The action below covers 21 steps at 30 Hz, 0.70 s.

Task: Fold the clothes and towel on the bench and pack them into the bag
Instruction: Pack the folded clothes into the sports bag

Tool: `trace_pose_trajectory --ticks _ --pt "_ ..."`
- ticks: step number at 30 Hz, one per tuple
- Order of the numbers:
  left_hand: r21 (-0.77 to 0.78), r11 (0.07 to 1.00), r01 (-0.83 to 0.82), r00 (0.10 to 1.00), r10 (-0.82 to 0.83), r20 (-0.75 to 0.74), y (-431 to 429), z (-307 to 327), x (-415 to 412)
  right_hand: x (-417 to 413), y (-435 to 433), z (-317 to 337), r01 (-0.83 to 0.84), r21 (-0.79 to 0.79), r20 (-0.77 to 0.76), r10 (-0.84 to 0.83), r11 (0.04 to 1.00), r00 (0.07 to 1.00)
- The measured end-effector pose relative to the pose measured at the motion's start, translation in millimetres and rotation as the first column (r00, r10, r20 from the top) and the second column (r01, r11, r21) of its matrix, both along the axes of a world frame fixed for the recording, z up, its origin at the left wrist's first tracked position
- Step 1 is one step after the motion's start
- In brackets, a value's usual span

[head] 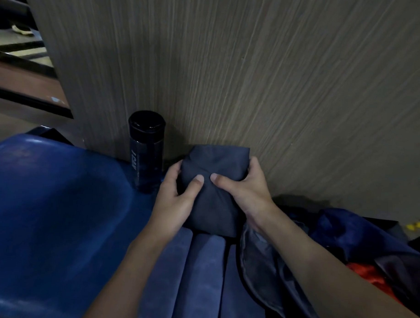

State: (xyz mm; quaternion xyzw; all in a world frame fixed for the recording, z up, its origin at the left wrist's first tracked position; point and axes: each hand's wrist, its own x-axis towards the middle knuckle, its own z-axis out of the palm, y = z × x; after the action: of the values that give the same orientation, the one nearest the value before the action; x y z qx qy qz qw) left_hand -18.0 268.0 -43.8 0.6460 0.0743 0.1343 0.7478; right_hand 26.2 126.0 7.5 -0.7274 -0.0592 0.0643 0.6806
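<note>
Head view: both hands were on a compact folded bundle of dark navy thin fabric (213, 182), near centre frame. Left hand (176, 198) gripped the bundle's left edge, thumb pressed on top, fingers curled round the side. Right hand (245, 186) gripped the right edge the same way, thumb on top, fingers wrapped round the far side. Thumb tips nearly met on the top face.

The bundle's far end sat close against a grey-brown wood-grain wall panel (254, 77). Its near end overlapped blue, soft, ridged fabric (200, 277) lying below it. Could not tell whether that was the towel or bench padding.

A dark translucent cylindrical water bottle with a black cap (146, 154) stood upright just left of the bundle, beside the left hand and close to the panel. A glossy blue moulded bench seat (47, 212) filled the left side.

To the right, under the right forearm, was a dark bag with grey lining (260, 267), its mouth looking open. Crumpled navy cloth (344, 232) lay behind it, with orange-red fabric (364, 273) further right. Whether either was inside the bag was unclear. The bundle was outside the bag, just left of its rim.
</note>
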Motion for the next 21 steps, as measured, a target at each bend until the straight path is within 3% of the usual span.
trace_pose_trajectory --ticks 7,16,21 --pt "-0.083 0.996 0.034 0.993 -0.025 0.112 -8.4 24.9 -13.4 -26.8 -17.2 36.1 -0.007 0.038 0.127 0.003 0.999 0.992" --pt "-0.153 0.915 0.373 0.924 -0.351 0.152 -24.9 56.2 -56.6 -87.0 -54.5 75.1 -0.037 0.078 0.154 0.025 0.996 0.988" --pt "-0.146 0.882 0.449 0.893 -0.437 0.103 -49.2 90.5 -83.1 -121.5 -83.5 94.8 0.015 0.164 0.129 -0.037 0.986 0.991"
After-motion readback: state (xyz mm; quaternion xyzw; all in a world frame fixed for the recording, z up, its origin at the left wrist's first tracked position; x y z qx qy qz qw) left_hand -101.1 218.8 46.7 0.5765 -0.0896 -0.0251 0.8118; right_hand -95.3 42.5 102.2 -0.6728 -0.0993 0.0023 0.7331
